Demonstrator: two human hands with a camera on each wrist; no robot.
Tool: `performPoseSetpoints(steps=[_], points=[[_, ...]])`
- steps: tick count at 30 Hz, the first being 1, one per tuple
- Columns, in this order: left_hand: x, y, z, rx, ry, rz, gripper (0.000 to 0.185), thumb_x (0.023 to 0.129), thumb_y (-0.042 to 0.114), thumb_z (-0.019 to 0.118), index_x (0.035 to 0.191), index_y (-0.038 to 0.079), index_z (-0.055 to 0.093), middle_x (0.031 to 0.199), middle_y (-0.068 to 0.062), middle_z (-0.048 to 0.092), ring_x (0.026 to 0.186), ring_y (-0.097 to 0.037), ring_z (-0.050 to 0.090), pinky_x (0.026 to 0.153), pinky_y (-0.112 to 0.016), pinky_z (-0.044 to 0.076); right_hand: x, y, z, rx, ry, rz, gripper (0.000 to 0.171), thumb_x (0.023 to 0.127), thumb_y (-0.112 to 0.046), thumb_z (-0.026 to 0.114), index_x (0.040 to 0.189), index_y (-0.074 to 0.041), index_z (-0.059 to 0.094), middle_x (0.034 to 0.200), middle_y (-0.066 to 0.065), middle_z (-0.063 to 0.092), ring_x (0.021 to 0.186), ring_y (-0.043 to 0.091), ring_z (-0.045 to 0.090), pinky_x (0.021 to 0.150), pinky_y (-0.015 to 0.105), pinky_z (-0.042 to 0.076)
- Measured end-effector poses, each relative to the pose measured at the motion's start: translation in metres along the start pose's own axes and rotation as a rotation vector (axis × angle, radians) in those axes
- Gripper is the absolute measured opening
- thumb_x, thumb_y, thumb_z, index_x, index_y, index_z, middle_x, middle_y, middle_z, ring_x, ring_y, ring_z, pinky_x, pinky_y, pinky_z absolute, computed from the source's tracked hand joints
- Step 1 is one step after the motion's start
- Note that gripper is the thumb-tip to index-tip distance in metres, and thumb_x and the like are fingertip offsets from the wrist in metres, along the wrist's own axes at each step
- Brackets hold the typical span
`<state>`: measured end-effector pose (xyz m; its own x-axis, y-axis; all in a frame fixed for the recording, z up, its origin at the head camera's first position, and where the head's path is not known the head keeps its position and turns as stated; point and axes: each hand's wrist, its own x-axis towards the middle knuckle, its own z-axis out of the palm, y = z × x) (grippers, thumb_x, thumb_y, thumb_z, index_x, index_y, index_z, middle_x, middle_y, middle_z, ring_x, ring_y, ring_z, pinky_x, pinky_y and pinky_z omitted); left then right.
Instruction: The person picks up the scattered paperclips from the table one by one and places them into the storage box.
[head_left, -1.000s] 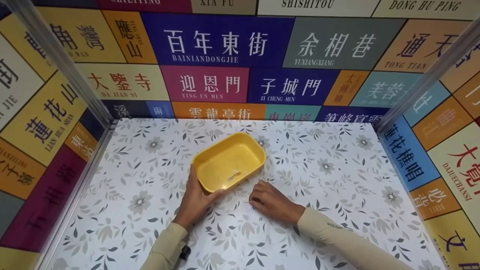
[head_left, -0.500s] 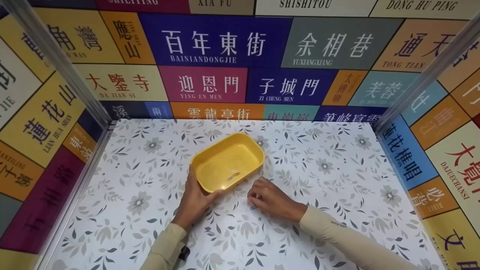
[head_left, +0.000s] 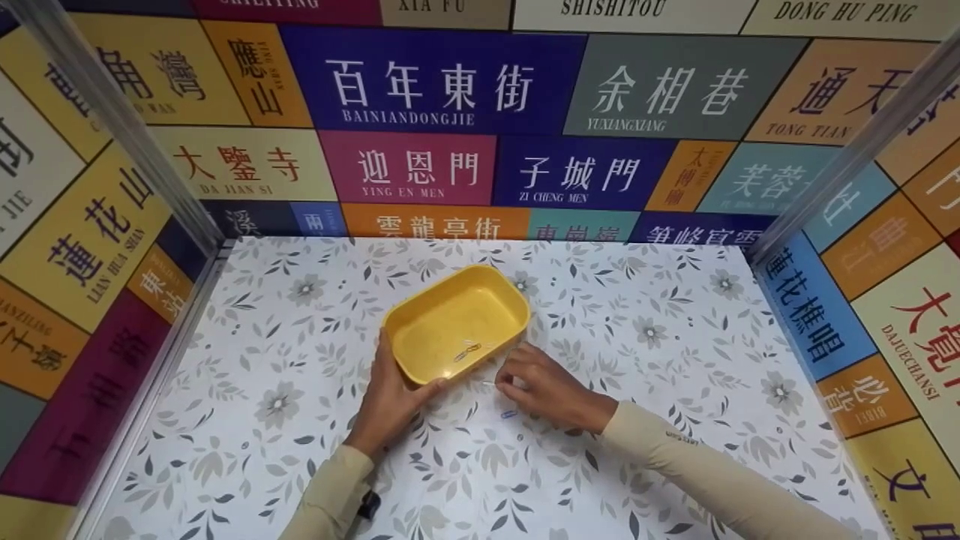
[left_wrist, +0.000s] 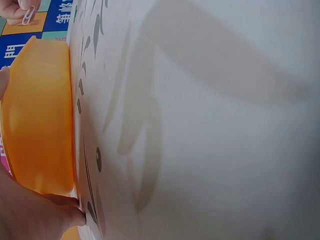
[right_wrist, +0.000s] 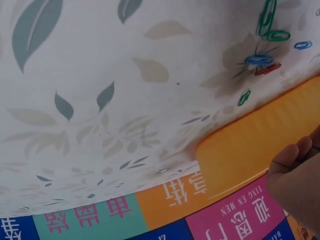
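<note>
A yellow plastic tray [head_left: 442,315] stands on the table, held at its near left corner by my left hand [head_left: 390,409]. In the left wrist view the tray wall [left_wrist: 40,110] rises beside the fingers. A few small paper clips [head_left: 471,349] lie inside the tray near its front wall. My right hand [head_left: 551,390], just off the tray's near right side, pinches a whitish paper clip [left_wrist: 29,15] between its fingertips. Below that hand a blue paper clip [head_left: 510,413] lies on the table. Green [right_wrist: 244,98] and red [right_wrist: 268,68] paper clips show on the table in the right wrist view.
The table has a white floral cover [head_left: 285,450]. Panels printed with large characters [head_left: 435,82] enclose it at the back and both sides, with clear corner posts [head_left: 840,135]. A black band [head_left: 368,505] sits at the left sleeve.
My right hand has lifted slightly toward the tray, uncovering the blue paper clip and showing a whitish one at its fingertips. The left hand and the tray stay in place.
</note>
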<state>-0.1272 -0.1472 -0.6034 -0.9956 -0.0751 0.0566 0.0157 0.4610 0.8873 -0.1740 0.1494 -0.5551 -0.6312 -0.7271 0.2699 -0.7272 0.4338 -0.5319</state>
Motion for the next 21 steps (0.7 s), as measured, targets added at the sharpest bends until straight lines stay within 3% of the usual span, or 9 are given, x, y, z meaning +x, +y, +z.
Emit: performPoseSetpoints(steps=[10,17,21], points=[[0.002,-0.001,0.0,-0.049,0.012,0.043,0.139,0.081,0.048,0.098,0.178,0.02,0.003,0.179,-0.013,0.028,0.164,-0.032,0.03,0.135,-0.049,0.022,0.011,0.002,-0.006,0.011,0.013,-0.006,0.007,0.104,-0.007,0.075,0.098,-0.008,0.078,0.107,0.004,0.075,0.116,0.025,0.062,0.104,0.045,0.053],[0.002,-0.001,0.0,-0.048,0.003,0.024,0.14,0.081,0.052,0.097,0.178,0.023,0.001,0.18,-0.01,0.026,0.165,-0.03,0.029,0.135,-0.05,0.021,0.018,0.004,-0.009,-0.001,-0.019,0.051,0.007,0.106,-0.012,0.074,0.11,-0.009,0.08,0.106,-0.002,0.073,0.106,0.017,0.059,0.094,0.04,0.054],[0.002,-0.003,0.0,-0.053,0.003,0.047,0.138,0.083,0.046,0.097,0.178,0.018,0.0,0.18,-0.013,0.025,0.164,-0.033,0.029,0.135,-0.051,0.021,0.024,0.006,-0.011,-0.009,-0.013,0.051,0.005,0.104,-0.01,0.076,0.107,-0.009,0.081,0.104,-0.002,0.073,0.103,0.018,0.058,0.092,0.04,0.053]])
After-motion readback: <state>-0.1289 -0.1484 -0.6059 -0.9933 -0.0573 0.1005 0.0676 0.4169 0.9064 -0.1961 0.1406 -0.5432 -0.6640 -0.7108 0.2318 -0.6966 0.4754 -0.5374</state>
